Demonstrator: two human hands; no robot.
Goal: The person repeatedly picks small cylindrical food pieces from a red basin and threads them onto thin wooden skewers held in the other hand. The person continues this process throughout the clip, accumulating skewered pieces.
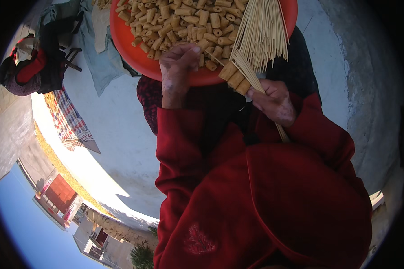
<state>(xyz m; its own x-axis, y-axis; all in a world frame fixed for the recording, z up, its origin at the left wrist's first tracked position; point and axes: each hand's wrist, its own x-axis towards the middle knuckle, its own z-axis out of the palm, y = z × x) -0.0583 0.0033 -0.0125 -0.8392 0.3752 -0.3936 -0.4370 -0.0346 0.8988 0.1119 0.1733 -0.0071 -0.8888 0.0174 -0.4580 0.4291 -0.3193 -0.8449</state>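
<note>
My left hand (180, 64) is over the near rim of a red plastic basin (134, 64), thumb and fingers drawn together. A thin stick (215, 58) reaches from beside its fingertips to a row of brown tubular pieces (236, 79); whether the fingers grip its end is unclear. Beside that row, my right hand (272, 99) grips a narrow bundle of pale thin sticks (250, 72), which slants down past my wrist. Many similar brown pieces (188, 23), several with holes in their ends, fill the basin. A larger sheaf of pale sticks (261, 33) lies across its right side.
The basin is at my knees above a concrete floor (128, 111). Left of it lies a grey-green cloth (94, 60). Farther left, another person (30, 67) sits near a checked cloth (69, 117). A yellow strip of loose material (67, 175) crosses the sunlit ground.
</note>
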